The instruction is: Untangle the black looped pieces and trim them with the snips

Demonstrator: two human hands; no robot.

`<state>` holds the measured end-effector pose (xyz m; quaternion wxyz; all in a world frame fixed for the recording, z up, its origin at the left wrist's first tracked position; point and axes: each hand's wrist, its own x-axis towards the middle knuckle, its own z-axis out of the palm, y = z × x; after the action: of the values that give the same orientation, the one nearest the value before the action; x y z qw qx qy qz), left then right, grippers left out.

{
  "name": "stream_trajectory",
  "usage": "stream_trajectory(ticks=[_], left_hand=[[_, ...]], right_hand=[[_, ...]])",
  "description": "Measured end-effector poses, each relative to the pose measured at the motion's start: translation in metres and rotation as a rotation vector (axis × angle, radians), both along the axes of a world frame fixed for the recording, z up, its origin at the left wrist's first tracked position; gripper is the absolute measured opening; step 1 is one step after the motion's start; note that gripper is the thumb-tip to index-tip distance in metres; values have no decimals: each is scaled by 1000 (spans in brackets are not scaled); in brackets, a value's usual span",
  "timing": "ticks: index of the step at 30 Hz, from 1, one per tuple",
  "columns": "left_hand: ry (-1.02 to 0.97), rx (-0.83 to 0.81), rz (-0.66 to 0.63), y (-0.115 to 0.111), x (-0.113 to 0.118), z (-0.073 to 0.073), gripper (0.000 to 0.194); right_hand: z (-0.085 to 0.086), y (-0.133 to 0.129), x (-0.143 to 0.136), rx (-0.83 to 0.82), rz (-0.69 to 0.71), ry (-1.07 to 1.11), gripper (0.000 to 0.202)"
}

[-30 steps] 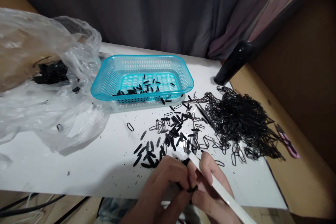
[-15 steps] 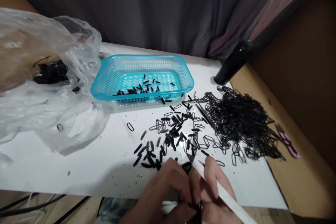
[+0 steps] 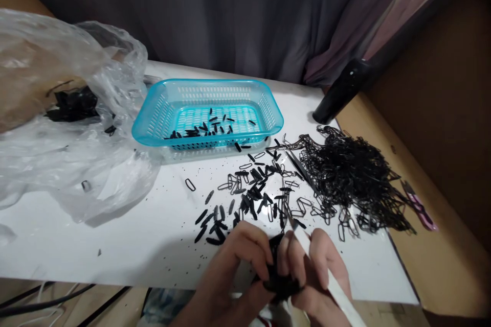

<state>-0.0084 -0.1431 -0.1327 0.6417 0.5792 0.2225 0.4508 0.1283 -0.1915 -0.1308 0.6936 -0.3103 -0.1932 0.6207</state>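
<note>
Near the front edge of the white table, my left hand (image 3: pixel 240 265) pinches a black piece (image 3: pixel 282 283) between thumb and fingers. My right hand (image 3: pixel 316 271) is closed on the other side of the same piece and also holds a white-handled tool (image 3: pixel 337 291), whose pointed dark tip (image 3: pixel 292 222) sticks up over the table. Small black strips (image 3: pixel 253 196) and thin black loops (image 3: pixel 303 208) lie scattered just beyond my hands. More strips rest inside a blue basket (image 3: pixel 207 140) behind them. Fingers hide part of the black piece.
At the right lies a tangled black heap (image 3: pixel 353 179), with pink-handled scissors (image 3: pixel 424 217) beside it. Dark tweezers (image 3: pixel 301 169) lie at the heap's left edge. A black cylinder (image 3: pixel 341 92) stands behind. A clear plastic bag (image 3: pixel 76 163) covers the left side.
My hands have shifted and turned slightly, so more of the black piece shows between them. The tool's tip has moved a little to the right. The things on the table have stayed put.
</note>
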Motion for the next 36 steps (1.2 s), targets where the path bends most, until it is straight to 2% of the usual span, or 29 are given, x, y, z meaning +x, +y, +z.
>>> stream_trajectory(ticks=[4, 9, 15, 18, 20, 24, 27, 32, 36], left_hand=[[-104, -123, -75, -1, 0, 0, 3], [-196, -366, -156, -3, 0, -1, 3], [-93, -384, -113, -6, -5, -2, 5], [-5, -288, -29, -4, -7, -4, 2], [96, -183, 18, 0, -7, -5, 10], [389, 157, 115, 7, -2, -1, 33], [556, 398, 257, 8, 0, 0, 39], [605, 590, 349, 14, 1, -5, 37], [689, 696, 528, 19, 5, -4, 39]], right_hand=[[1, 3, 4, 4, -48, -25, 36], [-1, 5, 4, -29, -111, -44, 36], [-2, 10, 5, -154, -214, -146, 42], [-4, 11, 13, -196, -303, -212, 40], [-5, 9, 18, -205, -342, -266, 40], [-4, 5, 17, -261, -304, -281, 39], [-4, 3, 12, -284, -292, -268, 39], [-10, 3, 13, -295, -360, -326, 38], [-13, 5, 14, -284, -386, -396, 36]])
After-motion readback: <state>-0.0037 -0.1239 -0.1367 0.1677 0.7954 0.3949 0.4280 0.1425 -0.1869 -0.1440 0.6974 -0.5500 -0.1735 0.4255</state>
